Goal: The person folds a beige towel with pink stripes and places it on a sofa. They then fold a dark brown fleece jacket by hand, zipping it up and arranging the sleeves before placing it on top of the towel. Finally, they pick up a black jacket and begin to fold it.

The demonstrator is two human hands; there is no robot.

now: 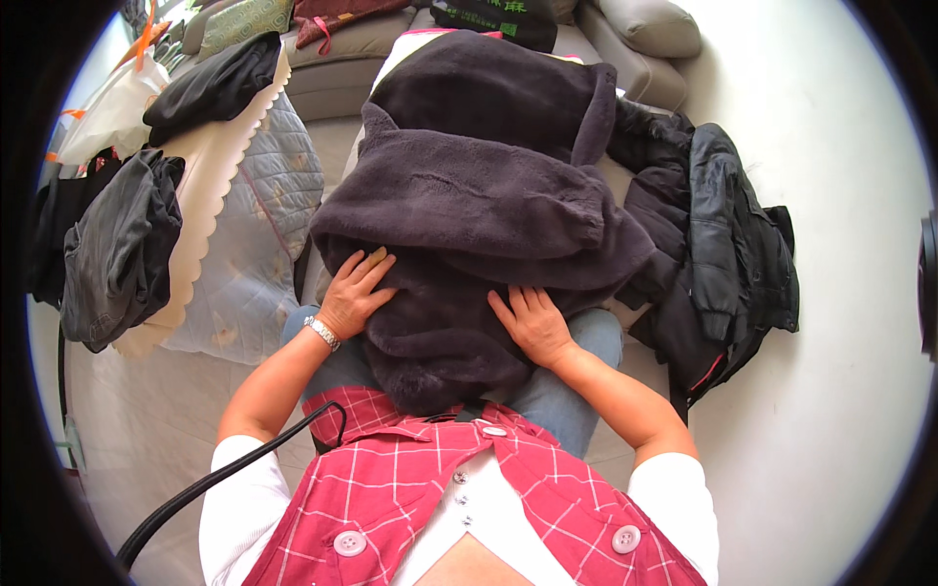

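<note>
A dark purple fleecy garment [469,190] lies in folds before me, its near end resting over my lap. My left hand [357,293] is on its left edge, fingers slightly spread on the cloth, with a watch on the wrist. The fingers of my right hand [533,322] lie over the garment's near right part, pointing away from me. Neither hand plainly pinches the cloth; whether any fabric is gripped beneath the fingers is hidden. Under the far end of the garment shows a pale cloth with a pink edge [410,55].
Black padded jackets [714,242] hang at the right. To the left, folded dark clothes [121,249] lie on a cream scallop-edged board [209,176], beside a quilted pale cover [256,212]. A grey sofa [330,80] with bags stands beyond. A black cable [220,469] crosses near my left arm.
</note>
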